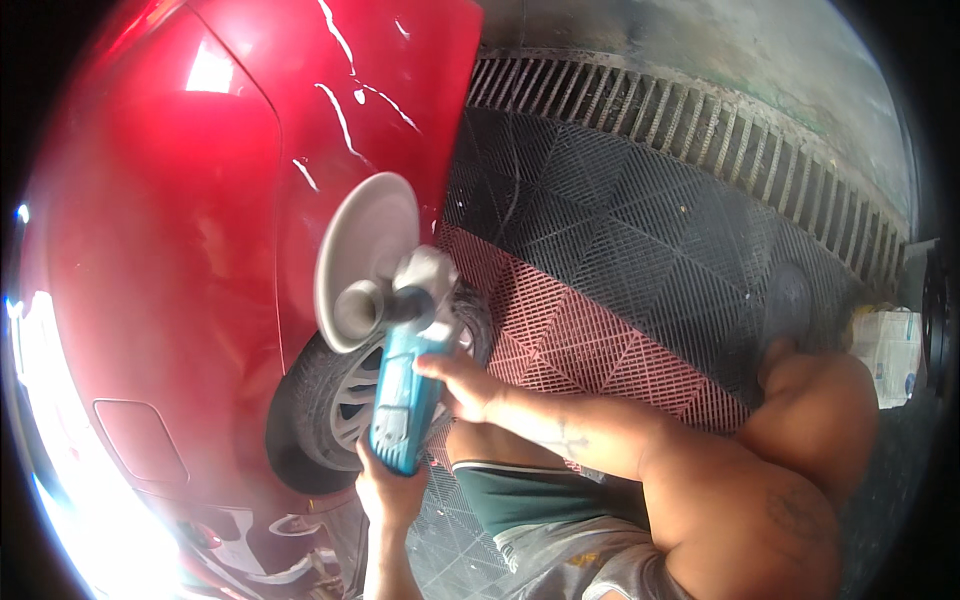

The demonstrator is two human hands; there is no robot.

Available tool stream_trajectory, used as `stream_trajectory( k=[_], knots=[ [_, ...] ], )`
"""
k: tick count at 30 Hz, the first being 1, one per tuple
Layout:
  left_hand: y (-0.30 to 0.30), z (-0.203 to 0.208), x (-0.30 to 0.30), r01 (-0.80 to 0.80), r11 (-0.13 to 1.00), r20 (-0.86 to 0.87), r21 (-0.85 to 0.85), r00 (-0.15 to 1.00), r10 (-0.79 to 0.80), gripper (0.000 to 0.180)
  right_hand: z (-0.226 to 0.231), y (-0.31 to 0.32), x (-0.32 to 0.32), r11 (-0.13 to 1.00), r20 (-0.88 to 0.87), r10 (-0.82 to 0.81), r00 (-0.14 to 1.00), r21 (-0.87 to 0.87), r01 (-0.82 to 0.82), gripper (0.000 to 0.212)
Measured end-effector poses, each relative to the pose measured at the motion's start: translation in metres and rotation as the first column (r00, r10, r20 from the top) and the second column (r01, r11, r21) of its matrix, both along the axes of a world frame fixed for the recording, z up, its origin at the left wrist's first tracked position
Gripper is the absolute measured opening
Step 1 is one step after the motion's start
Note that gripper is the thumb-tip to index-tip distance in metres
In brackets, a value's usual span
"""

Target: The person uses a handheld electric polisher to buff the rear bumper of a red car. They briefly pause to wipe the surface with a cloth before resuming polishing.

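Observation:
My left hand (387,490) is wrapped round the rear end of a teal car polisher (405,395). Further up its body, close to the pale head, my right hand (460,383) grips the same tool. A white round polishing pad (350,225) on the polisher's head tilts toward the red car panel (390,70). Whether the pad touches the paint I cannot tell. White streaks of what looks like polishing compound (345,120) lie on the panel beyond the pad. The polisher's head is blurred.
Below the panel sits a car wheel (345,400) in its arch. Black and red grid floor tiles (620,340) run alongside the car. A slatted drain grate (700,125) borders the wall. At the far right stands a whitish box or container (888,355), near my bent leg.

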State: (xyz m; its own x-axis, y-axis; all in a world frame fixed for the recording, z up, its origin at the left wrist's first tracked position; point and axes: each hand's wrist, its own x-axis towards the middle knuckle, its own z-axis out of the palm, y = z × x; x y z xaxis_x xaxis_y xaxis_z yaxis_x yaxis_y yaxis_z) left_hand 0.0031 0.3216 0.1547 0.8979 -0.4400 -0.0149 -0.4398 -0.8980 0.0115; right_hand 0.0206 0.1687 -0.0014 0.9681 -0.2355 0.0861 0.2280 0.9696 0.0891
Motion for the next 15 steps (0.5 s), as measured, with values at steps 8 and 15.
stream_trajectory(
  k=[8, 15],
  knots=[
    [-0.044, -0.020, 0.005, 0.005, 0.995, 0.020, 0.095, 1.000, -0.007, 0.089, -0.033, -0.037, 0.012, 0.998, 0.045, 0.018, 0.999, 0.058, -0.020, 0.055],
    [-0.002, 0.047, -0.003, 0.040, 0.999, 0.110, -0.029, 0.993, -0.036, 0.091, 0.055, 0.006, 0.006, 0.991, 0.034, -0.133, 0.991, -0.022, 0.134, 0.052]
  ],
)
